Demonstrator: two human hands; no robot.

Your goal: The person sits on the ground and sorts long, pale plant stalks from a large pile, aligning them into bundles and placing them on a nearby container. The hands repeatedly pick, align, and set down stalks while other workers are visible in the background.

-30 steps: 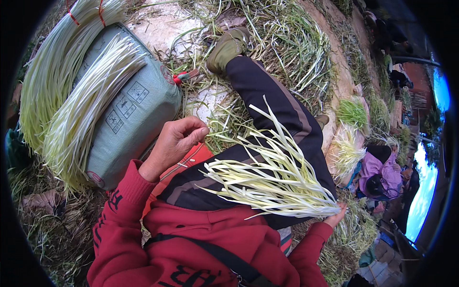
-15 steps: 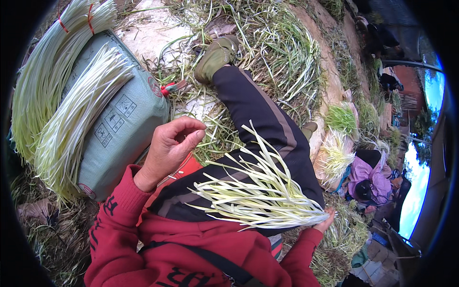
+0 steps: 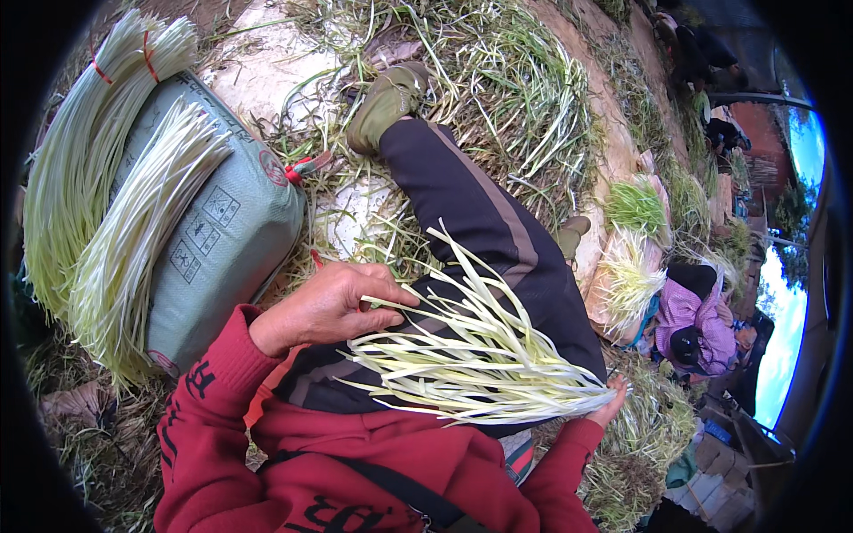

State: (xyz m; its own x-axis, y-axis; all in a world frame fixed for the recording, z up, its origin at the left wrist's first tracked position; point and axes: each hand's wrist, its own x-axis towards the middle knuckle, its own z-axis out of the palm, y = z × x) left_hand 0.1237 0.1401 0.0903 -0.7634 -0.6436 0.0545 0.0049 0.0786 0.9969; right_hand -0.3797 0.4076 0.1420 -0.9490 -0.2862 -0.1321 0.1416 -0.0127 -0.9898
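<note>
A loose bunch of pale yellow blanched chives (image 3: 489,364) lies fanned across my lap, leaf tips to the left. At its white stem ends, my right hand (image 3: 608,405) is closed round it. My left hand (image 3: 333,304) is at the leaf tips, thumb and forefinger curled toward each other beside them; whatever may be between the fingers is too small to make out. On a blue-green woven bale (image 3: 235,231) at my left lie a loose pile of chives (image 3: 142,231) and long bundles (image 3: 84,169) bound with red ties.
Cut leaves and stalks (image 3: 524,98) litter the ground around my outstretched leg (image 3: 462,195). A red tie (image 3: 298,169) sits by the bale's corner. Further right are more chives (image 3: 631,275) and a person in a pink checked top (image 3: 693,324).
My left hand has moved right and down, from above the leaves to the leaf tips. My right hand keeps its hold on the stem ends. The view has shifted slightly.
</note>
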